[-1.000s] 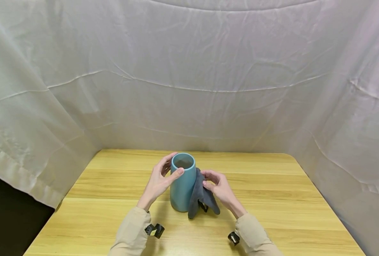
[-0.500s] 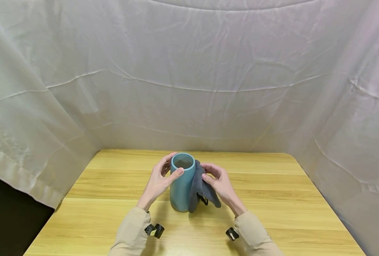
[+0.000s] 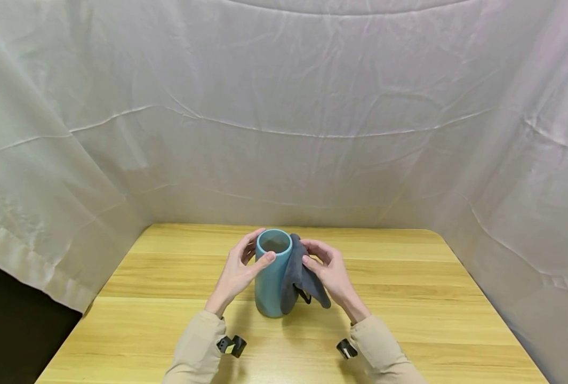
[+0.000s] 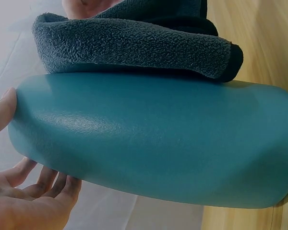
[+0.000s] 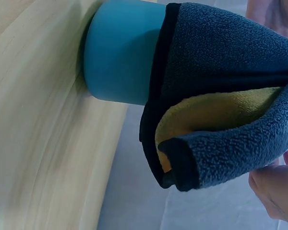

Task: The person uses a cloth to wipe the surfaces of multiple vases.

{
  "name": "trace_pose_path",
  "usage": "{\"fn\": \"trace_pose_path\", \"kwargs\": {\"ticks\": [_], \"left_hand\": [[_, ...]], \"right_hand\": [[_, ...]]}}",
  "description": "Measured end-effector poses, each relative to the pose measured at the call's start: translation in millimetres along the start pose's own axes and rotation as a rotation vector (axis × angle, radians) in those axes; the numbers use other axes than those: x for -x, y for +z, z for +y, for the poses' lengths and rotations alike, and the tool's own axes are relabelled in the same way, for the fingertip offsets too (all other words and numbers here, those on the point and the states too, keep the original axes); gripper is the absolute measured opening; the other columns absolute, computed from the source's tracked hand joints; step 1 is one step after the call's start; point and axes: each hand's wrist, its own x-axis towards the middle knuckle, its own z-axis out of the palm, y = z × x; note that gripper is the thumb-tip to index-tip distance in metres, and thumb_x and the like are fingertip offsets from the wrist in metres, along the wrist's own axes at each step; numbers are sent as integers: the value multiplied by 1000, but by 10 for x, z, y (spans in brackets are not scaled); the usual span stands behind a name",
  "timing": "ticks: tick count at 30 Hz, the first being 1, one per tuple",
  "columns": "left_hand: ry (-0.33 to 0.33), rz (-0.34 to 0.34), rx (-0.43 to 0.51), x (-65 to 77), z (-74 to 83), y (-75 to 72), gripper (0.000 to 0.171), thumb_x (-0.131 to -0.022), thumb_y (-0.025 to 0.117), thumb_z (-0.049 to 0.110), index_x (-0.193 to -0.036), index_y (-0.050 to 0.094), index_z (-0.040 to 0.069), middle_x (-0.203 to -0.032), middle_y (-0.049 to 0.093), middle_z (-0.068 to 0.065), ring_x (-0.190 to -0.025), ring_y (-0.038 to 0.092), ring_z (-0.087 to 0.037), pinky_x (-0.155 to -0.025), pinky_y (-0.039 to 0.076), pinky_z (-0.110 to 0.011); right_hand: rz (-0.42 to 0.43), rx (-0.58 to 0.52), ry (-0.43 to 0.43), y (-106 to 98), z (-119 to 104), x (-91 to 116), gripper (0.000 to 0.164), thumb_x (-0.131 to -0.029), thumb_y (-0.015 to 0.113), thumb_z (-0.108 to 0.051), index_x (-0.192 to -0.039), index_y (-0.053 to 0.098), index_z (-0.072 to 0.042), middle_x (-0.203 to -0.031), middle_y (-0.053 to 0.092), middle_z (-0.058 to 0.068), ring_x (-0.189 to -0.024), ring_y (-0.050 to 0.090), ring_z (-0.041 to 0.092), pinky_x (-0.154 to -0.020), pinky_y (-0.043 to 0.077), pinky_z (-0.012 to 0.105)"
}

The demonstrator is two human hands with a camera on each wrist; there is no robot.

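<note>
A tall teal vase (image 3: 269, 288) stands upright on the wooden table. Around its upper left side my left hand (image 3: 237, 272) grips it, with the thumb by the rim and the other fingers behind. My right hand (image 3: 329, 269) pinches a dark grey cloth (image 3: 295, 274) against the vase's right side. Loose folds of the cloth hang below the fingers. In the right wrist view the cloth (image 5: 230, 48) shows a yellowish inner face and black edging, and it covers part of the vase (image 5: 122, 52). The left wrist view shows the cloth (image 4: 134, 45) along the vase's side (image 4: 149, 139).
The wooden table (image 3: 418, 298) extends to both sides of the vase. Pale grey fabric curtains (image 3: 312, 160) hang behind the table and at its sides. A small black camera (image 3: 238, 345) sits at the left wrist, another black camera (image 3: 346, 349) at the right.
My right hand has slid the cloth upward along the vase, so its top now reaches near the rim. The left hand and the vase have stayed in place.
</note>
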Motion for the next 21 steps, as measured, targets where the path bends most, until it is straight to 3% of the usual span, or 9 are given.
{"fn": "trace_pose_path", "kwargs": {"ticks": [21], "left_hand": [[-3, -2, -6, 9, -6, -2, 60, -92, 73, 17, -147, 50, 12, -145, 55, -15, -135, 53, -34, -122, 35, -53]], "right_hand": [[-96, 119, 121, -127, 378, 81, 34, -93, 62, 7, -127, 61, 9, -121, 64, 25, -103, 60, 8, -89, 51, 16]]}}
